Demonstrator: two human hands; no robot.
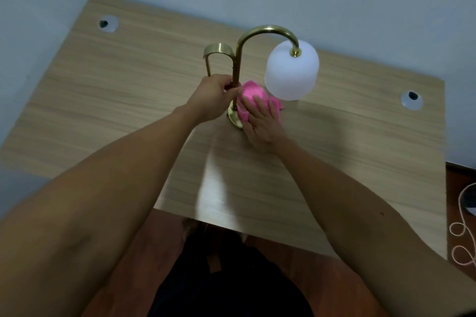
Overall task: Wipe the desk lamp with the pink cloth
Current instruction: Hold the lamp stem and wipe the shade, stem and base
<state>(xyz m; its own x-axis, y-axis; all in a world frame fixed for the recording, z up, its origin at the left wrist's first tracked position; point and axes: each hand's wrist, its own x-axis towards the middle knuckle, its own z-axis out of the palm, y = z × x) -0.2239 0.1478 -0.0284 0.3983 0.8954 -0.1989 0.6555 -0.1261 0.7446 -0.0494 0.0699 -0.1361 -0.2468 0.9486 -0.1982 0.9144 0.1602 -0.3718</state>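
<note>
Fingers of left hand [215, 96] grip lamp [235, 72] stem, right hand [262, 121] fingers flat on pink cloth [251, 92] at base.

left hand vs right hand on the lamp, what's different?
The left hand is curled around the brass stem, gripping it; the right hand lies flat, fingers spread, pressing the pink cloth at the lamp base. The left hand is higher on the lamp; the right hand is at desk level. Both are bare.

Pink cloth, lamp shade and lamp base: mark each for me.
pink cloth [251, 90]: head view, bunched top fold above the fingers.
lamp shade [291, 74]: head view, middle of white dome.
lamp base [234, 119]: head view, exposed brass rim.
</note>
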